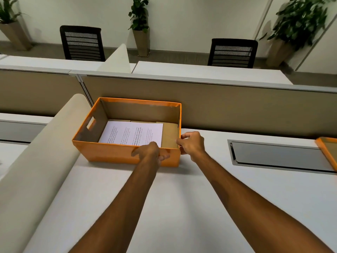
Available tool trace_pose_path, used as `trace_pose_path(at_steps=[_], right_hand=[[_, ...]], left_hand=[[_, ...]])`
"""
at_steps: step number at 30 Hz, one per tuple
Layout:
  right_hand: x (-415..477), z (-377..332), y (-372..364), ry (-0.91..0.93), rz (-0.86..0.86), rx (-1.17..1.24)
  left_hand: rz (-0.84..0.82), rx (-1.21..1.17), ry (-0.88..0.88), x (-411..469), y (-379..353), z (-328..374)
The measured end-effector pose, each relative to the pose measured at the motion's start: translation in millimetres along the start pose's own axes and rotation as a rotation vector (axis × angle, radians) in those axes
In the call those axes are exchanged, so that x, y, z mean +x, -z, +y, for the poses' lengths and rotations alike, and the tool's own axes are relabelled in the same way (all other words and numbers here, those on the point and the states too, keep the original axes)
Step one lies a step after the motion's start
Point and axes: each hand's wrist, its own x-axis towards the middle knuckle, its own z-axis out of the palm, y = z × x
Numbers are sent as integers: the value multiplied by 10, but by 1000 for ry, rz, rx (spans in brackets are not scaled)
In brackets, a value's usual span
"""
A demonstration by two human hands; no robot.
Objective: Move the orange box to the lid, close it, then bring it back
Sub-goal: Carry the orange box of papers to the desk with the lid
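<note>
Orange box [109, 154] sat open on the white tabletop [182, 207], back wall against the beige partition [237, 106], left end beside a cream curved divider [36, 161]. Brown cardboard inside, handle slot cut in the left wall. One printed sheet [131, 133] lay flat on the bottom; text too small to read. Left hand [149, 152] was on the near wall, fingers hooked over the rim. Right hand [191, 145] pinched the near right corner, fingers closed on the wall. Orange lid [326, 152] lay at the far right frame edge, well apart from the box, only partly visible. Grey cable hatch [279, 156] sat between them. Beyond the partition: two black mesh chairs [82, 42], potted plants [139, 15], white wall.
</note>
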Motion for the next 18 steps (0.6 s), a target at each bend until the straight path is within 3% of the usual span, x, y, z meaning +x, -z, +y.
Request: trace_pose_path(at_steps=[4,7,10,18], right_hand=[[-63,33,23,15,10,-8],[-183,64,78,15,25,7],[-367,131,168,11,31,53],[-855,388,599,-54,-134,214]], left_hand=[[-48,166,-14,-87,12,14],[13,-19,4,-213,29,6],[10,17,-33,-346,121,-86],[-88,196,-246,-768,497,-392]])
